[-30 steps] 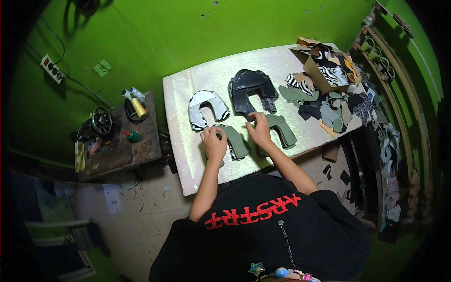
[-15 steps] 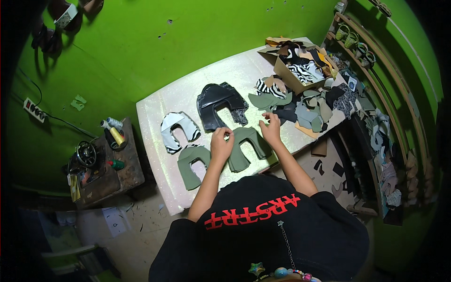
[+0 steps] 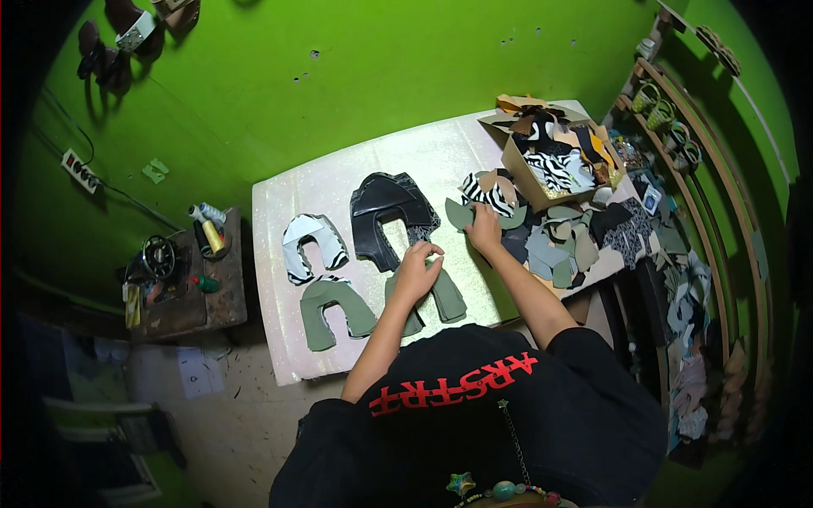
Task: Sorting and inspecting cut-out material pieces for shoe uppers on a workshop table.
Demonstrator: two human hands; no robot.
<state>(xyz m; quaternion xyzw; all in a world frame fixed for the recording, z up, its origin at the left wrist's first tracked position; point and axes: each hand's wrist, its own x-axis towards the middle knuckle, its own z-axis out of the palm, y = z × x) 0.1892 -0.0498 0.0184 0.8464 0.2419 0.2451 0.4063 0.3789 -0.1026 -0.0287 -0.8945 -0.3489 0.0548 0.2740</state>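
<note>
My left hand (image 3: 417, 269) hovers over a stack of green U-shaped leather-like pieces (image 3: 449, 298), partly covering it; its fingers are loosely curled, thumb and fingertips apart, nothing visible between them. Farther right, my right hand (image 3: 484, 230) has its fingers closed at the edge of a curved green piece (image 3: 458, 214), beside zebra-striped scraps (image 3: 491, 190). Another green U-shaped stack (image 3: 318, 315) lies left of my left forearm. Behind it are a white-and-zebra U-shaped stack (image 3: 296, 239) and a larger black one (image 3: 371, 203).
A cardboard box (image 3: 519, 180) full of scraps stands at the table's back right, with grey and green offcuts (image 3: 555, 245) before it. Left of the pale glittery table (image 3: 279, 347), a sewing machine (image 3: 157, 256) and thread spools (image 3: 209, 230) occupy a wooden stand. Wooden racks (image 3: 720, 169) line the right.
My right hand has moved from above the right-hand green stack to the curved green pieces beside the zebra scraps. My left hand has shifted over the green stack. The camera view has tilted.
</note>
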